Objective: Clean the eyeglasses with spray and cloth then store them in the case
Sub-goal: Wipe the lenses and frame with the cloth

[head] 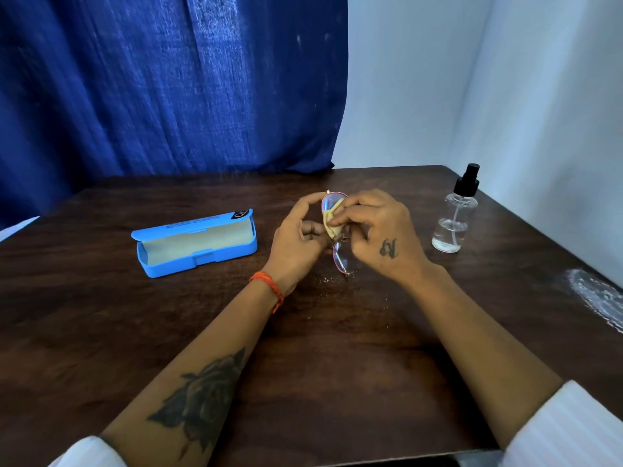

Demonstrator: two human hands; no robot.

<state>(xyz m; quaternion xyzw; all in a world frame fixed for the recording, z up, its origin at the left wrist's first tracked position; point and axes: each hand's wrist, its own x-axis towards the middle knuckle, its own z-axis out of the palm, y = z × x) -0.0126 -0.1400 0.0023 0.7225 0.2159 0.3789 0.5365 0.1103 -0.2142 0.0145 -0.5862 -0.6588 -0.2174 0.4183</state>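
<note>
Eyeglasses [338, 227] held above mid tabletop [337, 348]. Left hand [296, 237] grips frame; right hand [377, 227] pinches cloth [332, 220] on far lens. Best w/ light circular strokes, both lens sides, frame steady. Case [195, 246] lies open at left, spray bottle [453, 217] right.

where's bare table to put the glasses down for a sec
Bare patches: between the open case and left hand; the near table between the forearms. Crowded: between right hand and spray bottle.
</note>
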